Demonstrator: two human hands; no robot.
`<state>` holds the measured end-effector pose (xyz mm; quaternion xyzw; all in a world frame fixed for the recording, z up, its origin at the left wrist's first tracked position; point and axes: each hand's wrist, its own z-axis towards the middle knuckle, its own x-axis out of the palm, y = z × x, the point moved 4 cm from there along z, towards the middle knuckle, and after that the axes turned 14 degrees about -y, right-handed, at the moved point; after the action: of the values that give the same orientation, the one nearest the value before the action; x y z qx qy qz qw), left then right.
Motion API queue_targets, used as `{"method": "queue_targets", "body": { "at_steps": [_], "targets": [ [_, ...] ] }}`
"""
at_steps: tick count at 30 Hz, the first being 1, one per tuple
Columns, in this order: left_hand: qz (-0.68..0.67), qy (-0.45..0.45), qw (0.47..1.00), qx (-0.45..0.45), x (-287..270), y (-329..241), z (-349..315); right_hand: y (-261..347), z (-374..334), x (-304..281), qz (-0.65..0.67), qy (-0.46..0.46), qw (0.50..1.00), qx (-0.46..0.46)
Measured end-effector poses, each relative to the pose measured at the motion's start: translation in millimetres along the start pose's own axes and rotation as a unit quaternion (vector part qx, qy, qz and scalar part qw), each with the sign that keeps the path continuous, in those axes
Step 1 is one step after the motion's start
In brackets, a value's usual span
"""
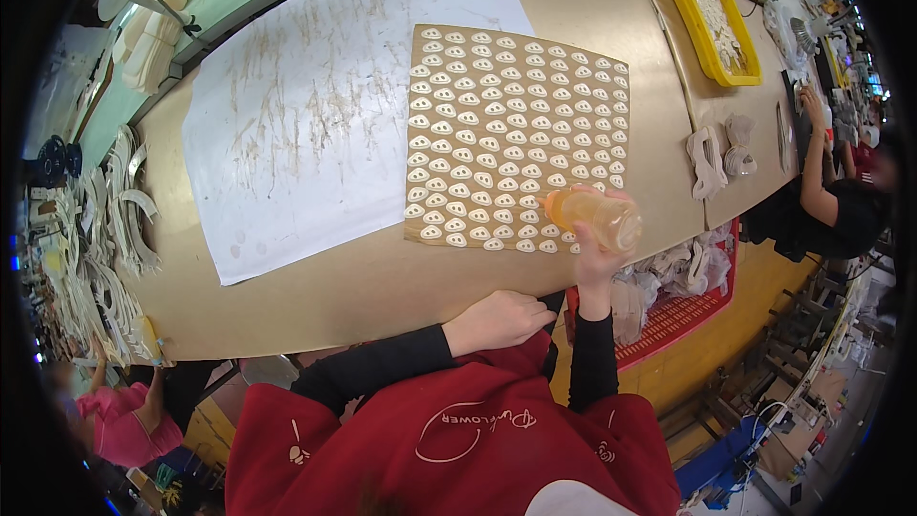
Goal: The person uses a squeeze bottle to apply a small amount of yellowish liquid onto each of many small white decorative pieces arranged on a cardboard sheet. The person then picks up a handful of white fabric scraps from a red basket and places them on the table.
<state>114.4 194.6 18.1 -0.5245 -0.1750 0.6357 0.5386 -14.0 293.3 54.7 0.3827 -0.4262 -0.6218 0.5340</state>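
My right hand (600, 253) is wrapped round a clear squeeze bottle (597, 215) with an orange tip and yellowish liquid inside. The bottle is tilted, its tip pointing left over a brown sheet (415, 148). Rows of small white rounded-triangle pieces (490, 143), each with two dark dots, cover this sheet. The tip is close to pieces in the lower right part; whether it touches one cannot be made out. At the table's near edge my left hand (501, 320) rests with its fingers curled in. What those fingers hold, if anything, is hidden.
Left of the brown sheet, a white sheet (287, 182) with brownish streaks lies on the tan table (296, 315). A yellow tray (683, 0) of pale pieces stands far right, with bundled strips (738, 148) nearer. A red crate (683, 320) sits below the right edge. Other people work at both sides.
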Motion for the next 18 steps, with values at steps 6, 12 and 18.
{"method": "queue_targets", "body": {
  "at_steps": [6, 12, 18],
  "targets": [
    [-0.002, -0.001, 1.000, 0.002, 1.1, 0.7, -0.2, 1.7, -0.9, -1.8, -0.010, 0.003, 1.000, 0.002],
    [-0.001, 0.000, 1.000, 0.002, 0.6, 0.4, -0.7, 3.0, -3.7, -5.9, -0.029, 0.001, 1.000, -0.005],
    [-0.001, -0.004, 1.000, 0.004, -0.6, -0.2, 0.3, 0.7, -6.9, -5.5, -0.013, -0.005, 1.000, -0.006]
  ]
}}
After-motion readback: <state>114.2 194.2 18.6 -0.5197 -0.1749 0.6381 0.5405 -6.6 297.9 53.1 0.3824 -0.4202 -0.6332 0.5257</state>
